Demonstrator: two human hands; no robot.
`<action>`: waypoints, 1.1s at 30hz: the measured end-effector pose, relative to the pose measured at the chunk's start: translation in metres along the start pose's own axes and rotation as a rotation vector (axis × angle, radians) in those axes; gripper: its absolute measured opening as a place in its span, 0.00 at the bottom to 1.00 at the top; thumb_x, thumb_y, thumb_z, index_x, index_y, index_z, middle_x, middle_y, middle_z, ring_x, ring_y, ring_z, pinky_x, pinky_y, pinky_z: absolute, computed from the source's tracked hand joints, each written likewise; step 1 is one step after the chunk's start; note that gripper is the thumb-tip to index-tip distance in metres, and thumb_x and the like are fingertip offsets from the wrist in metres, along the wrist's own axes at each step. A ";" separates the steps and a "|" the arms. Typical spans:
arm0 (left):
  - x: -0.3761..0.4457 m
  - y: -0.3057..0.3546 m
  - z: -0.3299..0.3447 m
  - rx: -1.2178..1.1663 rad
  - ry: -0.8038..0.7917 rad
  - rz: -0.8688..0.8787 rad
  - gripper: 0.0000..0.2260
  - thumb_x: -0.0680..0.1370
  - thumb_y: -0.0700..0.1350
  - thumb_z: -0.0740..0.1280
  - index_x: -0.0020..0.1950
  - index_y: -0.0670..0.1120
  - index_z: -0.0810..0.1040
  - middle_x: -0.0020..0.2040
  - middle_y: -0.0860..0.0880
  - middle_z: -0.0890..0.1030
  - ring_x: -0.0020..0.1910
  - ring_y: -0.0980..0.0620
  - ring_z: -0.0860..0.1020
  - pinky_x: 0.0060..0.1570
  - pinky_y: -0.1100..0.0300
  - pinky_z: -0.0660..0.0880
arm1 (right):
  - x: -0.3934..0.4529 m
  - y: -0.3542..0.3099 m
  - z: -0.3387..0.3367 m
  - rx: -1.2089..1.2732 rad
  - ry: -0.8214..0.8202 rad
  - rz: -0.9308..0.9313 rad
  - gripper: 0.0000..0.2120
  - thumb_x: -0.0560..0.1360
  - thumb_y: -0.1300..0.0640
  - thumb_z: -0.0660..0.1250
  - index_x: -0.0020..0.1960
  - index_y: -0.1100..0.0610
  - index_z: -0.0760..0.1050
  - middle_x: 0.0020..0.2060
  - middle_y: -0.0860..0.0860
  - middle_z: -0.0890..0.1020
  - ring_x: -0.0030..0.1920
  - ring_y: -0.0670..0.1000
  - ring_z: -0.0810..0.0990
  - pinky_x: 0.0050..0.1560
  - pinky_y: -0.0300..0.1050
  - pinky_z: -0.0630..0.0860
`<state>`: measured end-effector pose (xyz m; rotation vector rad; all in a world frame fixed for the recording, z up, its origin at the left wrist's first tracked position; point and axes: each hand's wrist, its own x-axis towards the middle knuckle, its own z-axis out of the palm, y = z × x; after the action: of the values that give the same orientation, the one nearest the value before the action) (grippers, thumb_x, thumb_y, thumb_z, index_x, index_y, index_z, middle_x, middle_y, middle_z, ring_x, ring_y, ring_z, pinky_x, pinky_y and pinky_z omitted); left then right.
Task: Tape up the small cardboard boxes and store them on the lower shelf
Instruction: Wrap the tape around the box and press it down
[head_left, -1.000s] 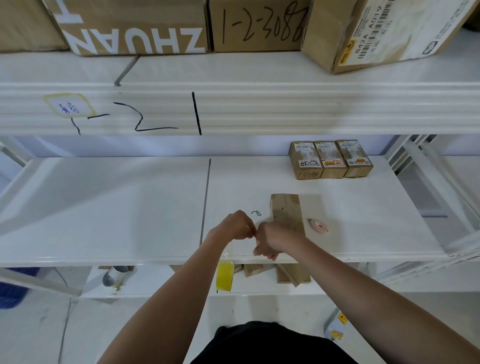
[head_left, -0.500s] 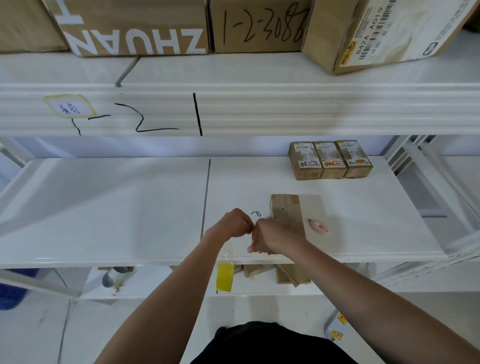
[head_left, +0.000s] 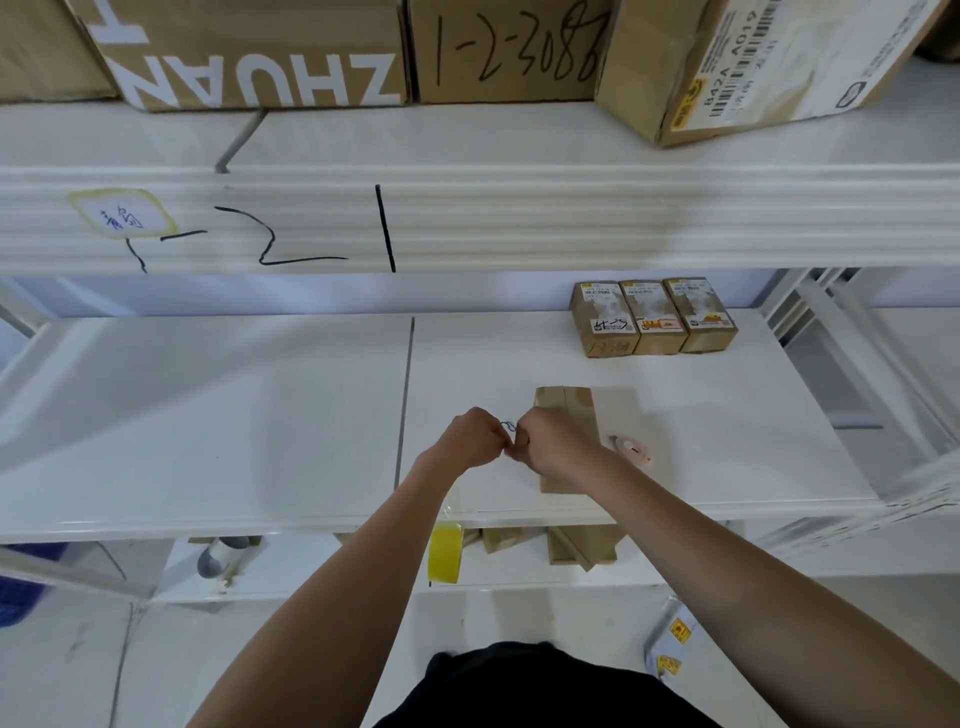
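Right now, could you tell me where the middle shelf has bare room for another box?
The white middle shelf is bare left of its centre seam. Right of it is crowded: three small labelled cardboard boxes at the back, flat brown cardboard and a pink cutter nearer.

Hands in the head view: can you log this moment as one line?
left hand and right hand: fingers curled, meeting, contents unclear | flat cardboard box: under right hand | yellow tape roll: hangs below left forearm

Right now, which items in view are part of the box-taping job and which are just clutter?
In the job:
- flat cardboard box under the right hand
- left hand
- yellow tape roll
- three small boxes at the shelf's back

Lying about:
- pink object
- large cartons on the top shelf
- bottle below
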<state>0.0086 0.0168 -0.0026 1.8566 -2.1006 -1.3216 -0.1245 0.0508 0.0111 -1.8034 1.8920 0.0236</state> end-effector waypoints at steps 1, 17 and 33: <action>0.002 0.001 0.000 -0.028 0.009 -0.002 0.12 0.80 0.36 0.62 0.54 0.41 0.85 0.54 0.41 0.84 0.53 0.43 0.81 0.50 0.57 0.76 | 0.001 0.003 -0.001 -0.016 0.024 -0.003 0.10 0.79 0.54 0.68 0.45 0.60 0.82 0.42 0.56 0.84 0.45 0.57 0.83 0.49 0.49 0.81; 0.009 0.022 0.024 -0.643 -0.241 -0.121 0.13 0.83 0.36 0.62 0.67 0.37 0.77 0.63 0.39 0.81 0.56 0.40 0.81 0.64 0.46 0.76 | 0.023 0.043 0.014 0.249 0.086 0.555 0.41 0.78 0.49 0.70 0.79 0.62 0.51 0.72 0.63 0.64 0.72 0.65 0.65 0.70 0.59 0.67; 0.019 0.012 0.016 -0.895 -0.362 -0.071 0.30 0.79 0.66 0.61 0.76 0.51 0.67 0.71 0.43 0.74 0.67 0.38 0.75 0.68 0.42 0.73 | -0.001 0.059 -0.006 1.165 0.192 0.310 0.21 0.77 0.48 0.69 0.68 0.53 0.75 0.54 0.53 0.84 0.53 0.54 0.83 0.53 0.52 0.82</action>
<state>-0.0143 0.0091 -0.0146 1.3551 -1.1521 -2.2307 -0.1815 0.0562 -0.0027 -0.7264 1.6779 -0.9547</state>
